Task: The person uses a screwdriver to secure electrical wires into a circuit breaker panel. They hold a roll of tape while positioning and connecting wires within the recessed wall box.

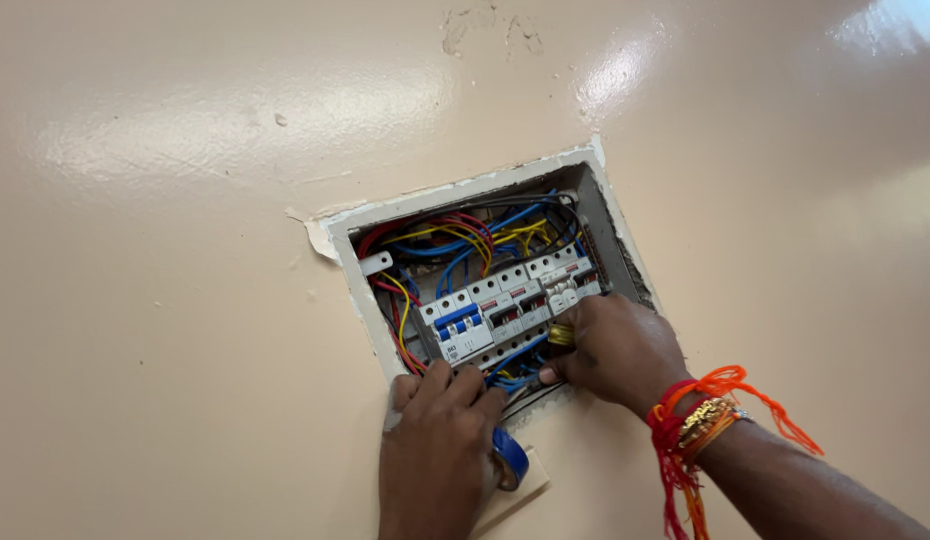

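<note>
An open electrical box [350,262] is set into a cream wall, with a row of white circuit breakers [505,305] and red, yellow and blue wires [455,240] above them. My left hand [435,450] rests at the box's lower edge, fingertips on the blue wires [510,380] below the breakers, with a roll of blue tape [510,457] under it. My right hand [615,350] grips a tool with a yellow handle [561,334] pointed at the underside of the breakers. Red and orange threads [700,420] wrap my right wrist.
The glossy cream wall [185,300] surrounds the box, with chipped plaster [320,238] at the opening's upper left corner. A pale flat plate [520,495] leans below the box under my left hand.
</note>
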